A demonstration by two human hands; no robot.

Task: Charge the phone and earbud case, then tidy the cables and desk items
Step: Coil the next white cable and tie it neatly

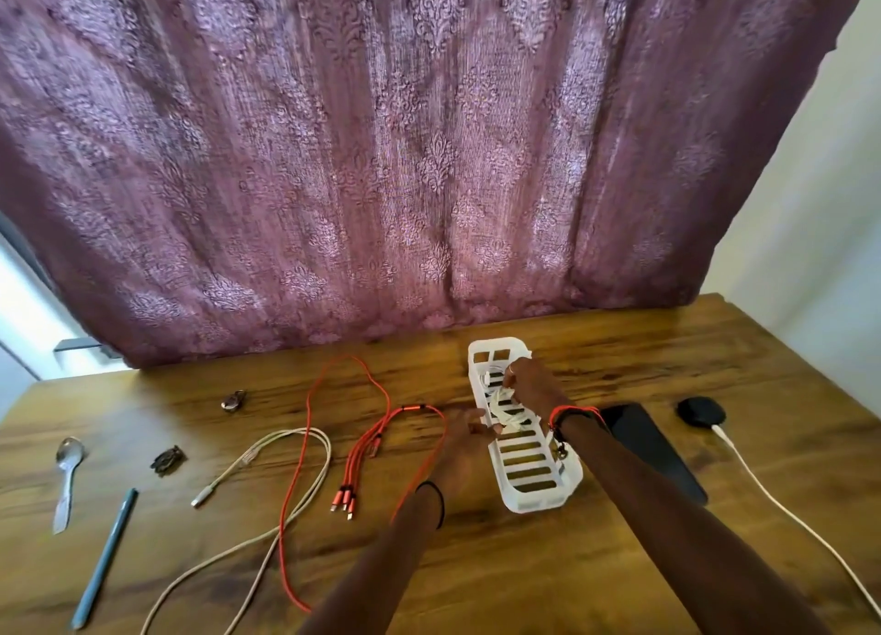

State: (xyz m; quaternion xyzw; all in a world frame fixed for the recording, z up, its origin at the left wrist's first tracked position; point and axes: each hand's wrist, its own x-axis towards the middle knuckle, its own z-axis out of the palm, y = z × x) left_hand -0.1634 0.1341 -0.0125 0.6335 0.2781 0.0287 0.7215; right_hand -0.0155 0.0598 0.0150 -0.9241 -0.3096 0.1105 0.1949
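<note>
White slotted basket (538,503): holds coiled white cable (506,411), clutched by right hand (534,386); left hand (469,427) pinches basket's rim.

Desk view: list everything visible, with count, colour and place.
desk: 1, brown wood, lower frame
curtain: 1, purple patterned, behind desk
basket: 1, white, centre-right
white cable bundle: 1, white, in basket
red cable: 1, orange-red, centre
beige cable: 1, beige, left of red cable
phone: 1, black, right of basket
earbud case: 1, black, far right
charging cable: 1, white, from earbud case to right edge
spoon: 1, silver, far left
pen: 1, grey-blue, left foreground
small dark objects: 2, brownish, left-centre
left hand: 1, at basket's left rim, grip unclear
right hand: 1, grips white cable bundle
</note>
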